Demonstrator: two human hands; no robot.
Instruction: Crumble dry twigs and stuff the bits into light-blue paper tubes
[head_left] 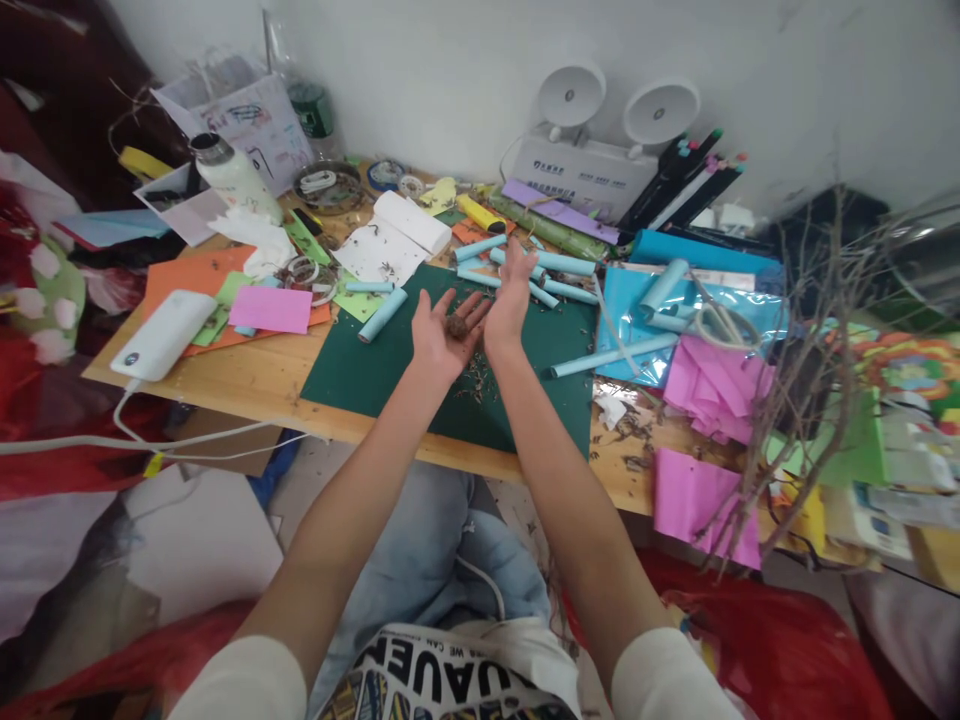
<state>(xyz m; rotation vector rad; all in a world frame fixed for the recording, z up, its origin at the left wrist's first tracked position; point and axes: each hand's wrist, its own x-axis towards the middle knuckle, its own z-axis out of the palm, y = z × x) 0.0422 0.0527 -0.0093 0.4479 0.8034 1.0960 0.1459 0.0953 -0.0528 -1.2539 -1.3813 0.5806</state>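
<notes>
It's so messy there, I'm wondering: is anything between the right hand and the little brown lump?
Nothing visible blocks it from above: the little brown lump lies uncovered on the open left hand. Sideways, that hand's fingers reach toward the right hand.

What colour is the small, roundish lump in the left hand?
The lump is brown; see the head view.

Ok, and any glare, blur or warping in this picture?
Head view: glare streaks the blue plastic packet; head view: the outer edges look soft and stretched, as by a wide lens; head view: the fingers of the right hand look slightly smeared.
</notes>
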